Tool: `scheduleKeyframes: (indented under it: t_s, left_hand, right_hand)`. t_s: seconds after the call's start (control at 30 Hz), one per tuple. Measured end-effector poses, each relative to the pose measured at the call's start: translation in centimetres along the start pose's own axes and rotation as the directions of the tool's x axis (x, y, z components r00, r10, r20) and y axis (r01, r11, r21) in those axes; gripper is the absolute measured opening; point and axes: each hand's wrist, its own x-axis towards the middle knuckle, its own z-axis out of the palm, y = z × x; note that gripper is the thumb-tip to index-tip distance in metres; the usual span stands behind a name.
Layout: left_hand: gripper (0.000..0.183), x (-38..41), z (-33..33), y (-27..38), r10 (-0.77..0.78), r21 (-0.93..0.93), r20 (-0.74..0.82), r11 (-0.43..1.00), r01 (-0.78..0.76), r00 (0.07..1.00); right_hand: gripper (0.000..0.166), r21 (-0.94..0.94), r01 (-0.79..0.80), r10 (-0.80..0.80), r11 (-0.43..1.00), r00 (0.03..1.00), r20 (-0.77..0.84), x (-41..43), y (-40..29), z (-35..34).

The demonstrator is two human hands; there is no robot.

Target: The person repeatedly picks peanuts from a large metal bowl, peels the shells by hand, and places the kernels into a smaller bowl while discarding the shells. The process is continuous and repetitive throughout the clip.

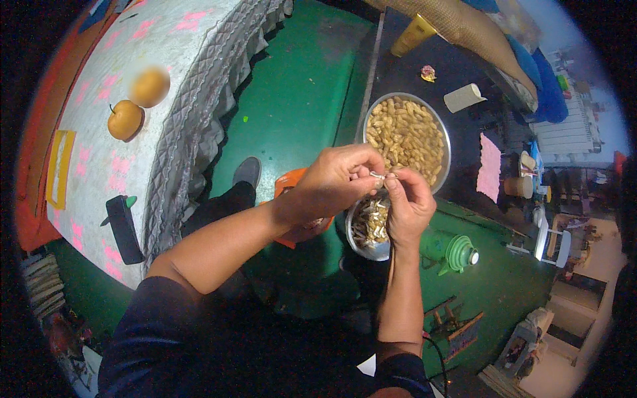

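My left hand [341,174] and my right hand [410,204] meet fingertip to fingertip, pinching a small whitish piece [379,175] between them; it looks like part of a peanut shell. Just beyond them stands a round metal bowl full of unshelled peanuts [405,132]. Beneath my right hand is a smaller metal bowl [382,252] with broken shells [371,219], partly hidden by that hand. An orange container [290,180] with reddish-brown contents shows partly under my left forearm.
A dark table holds a gold tube [413,35], a crumpled wrapper [428,73], a paper roll [463,98] and a pink cloth [490,167]. A green thermos [455,253] stands at right. Two round fruits [124,119] and a black object [124,230] lie on the cloth-covered surface at left.
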Motion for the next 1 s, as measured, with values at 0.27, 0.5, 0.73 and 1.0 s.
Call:
scheduleKeyframes:
  t_s: [0.27,0.5,0.73,1.0]
  left_hand:
    - [0.008,-0.4,-0.2,0.6,-0.036,-0.131,0.012,0.991,0.037,0.999]
    - [0.009,-0.5,-1.4,1.1,0.014,-0.021,0.093,1.0,-0.012,0.996]
    - [0.017,-0.5,-2.2,1.1,0.013,-0.254,0.249,0.966,0.052,0.968]
    - [0.016,-0.1,-2.9,0.6,0.019,-0.173,0.198,0.985,0.015,0.98]
  right_hand:
    - [0.015,0.084,0.021,-0.015,0.996,0.998,-0.066,-0.4,0.4,0.9]
    - [0.017,0.151,-0.027,0.029,0.988,1.0,-0.009,-0.5,0.7,0.5]
    - [0.015,0.416,-0.065,0.021,0.907,0.994,0.111,-0.9,0.0,0.6]
    - [0.014,0.399,-0.065,-0.005,0.915,0.985,0.171,-0.5,-0.9,-0.7]
